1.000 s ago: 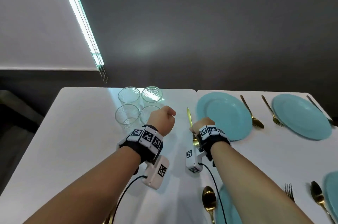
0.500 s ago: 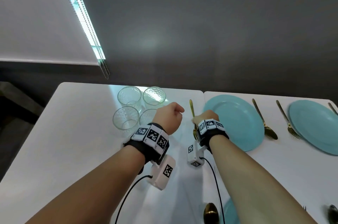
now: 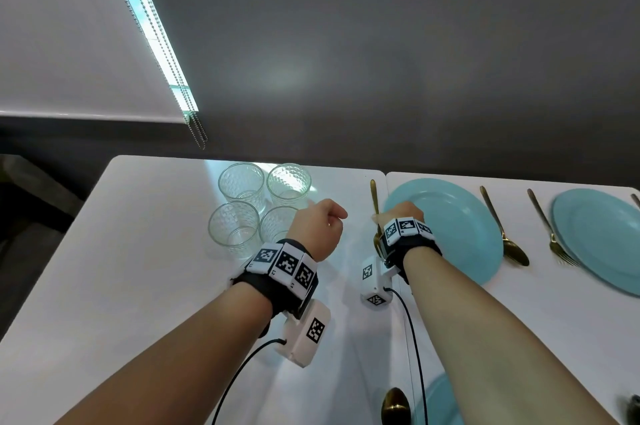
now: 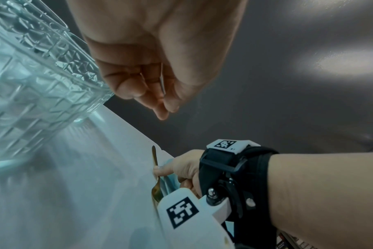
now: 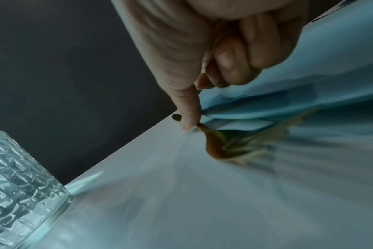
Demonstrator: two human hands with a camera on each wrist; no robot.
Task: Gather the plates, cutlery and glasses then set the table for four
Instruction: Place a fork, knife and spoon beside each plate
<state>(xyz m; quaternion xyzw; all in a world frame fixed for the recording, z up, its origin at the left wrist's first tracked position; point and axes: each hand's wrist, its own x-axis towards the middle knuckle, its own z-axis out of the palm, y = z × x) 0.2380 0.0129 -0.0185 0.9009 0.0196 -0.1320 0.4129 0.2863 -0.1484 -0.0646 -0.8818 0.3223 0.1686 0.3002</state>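
Note:
Several clear patterned glasses (image 3: 233, 228) stand grouped at the table's far middle; one shows beside my left hand (image 4: 32, 84) and one low left in the right wrist view (image 5: 21, 185). My left hand (image 3: 318, 227) hovers just right of them, fingers loosely curled (image 4: 136, 91), holding nothing. A gold fork (image 3: 374, 196) lies flat just left of a teal plate (image 3: 450, 227). My right hand (image 3: 398, 213) is over it, thumb tip pressing the fork's handle (image 5: 215, 144) to the table, the other fingers curled in. The fork (image 4: 154, 158) and right hand (image 4: 185, 166) also show in the left wrist view.
Right of the plate lie a gold spoon (image 3: 505, 227), another fork (image 3: 554, 241) and a second teal plate (image 3: 599, 241). A spoon bowl (image 3: 396, 405) and a plate rim (image 3: 446, 404) sit near me. The white table (image 3: 138, 251) ends at a dark wall.
My right hand has slid the fork farther up along the plate's left side. The left hand has drifted slightly forward beside the glasses.

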